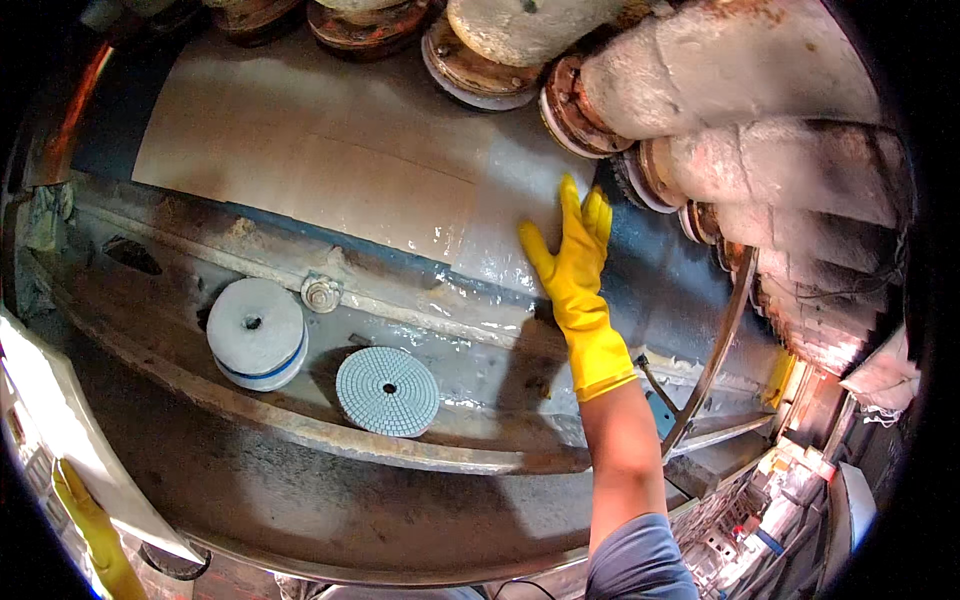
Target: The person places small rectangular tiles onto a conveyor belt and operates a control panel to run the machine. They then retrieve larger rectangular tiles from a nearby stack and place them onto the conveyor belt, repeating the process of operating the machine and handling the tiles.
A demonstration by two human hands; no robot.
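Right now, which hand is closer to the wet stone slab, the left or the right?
The right hand. In its yellow glove it lies flat on the wet stone slab, fingers spread. The left hand, also gloved, hangs low at the picture's edge by the white panel, far from the slab.

Wet stone slab (330,170) lying open leftward of the right hand (575,262), passage above being blocked by crusted polishing heads (520,30), ledge being occupied by two discs (387,390).
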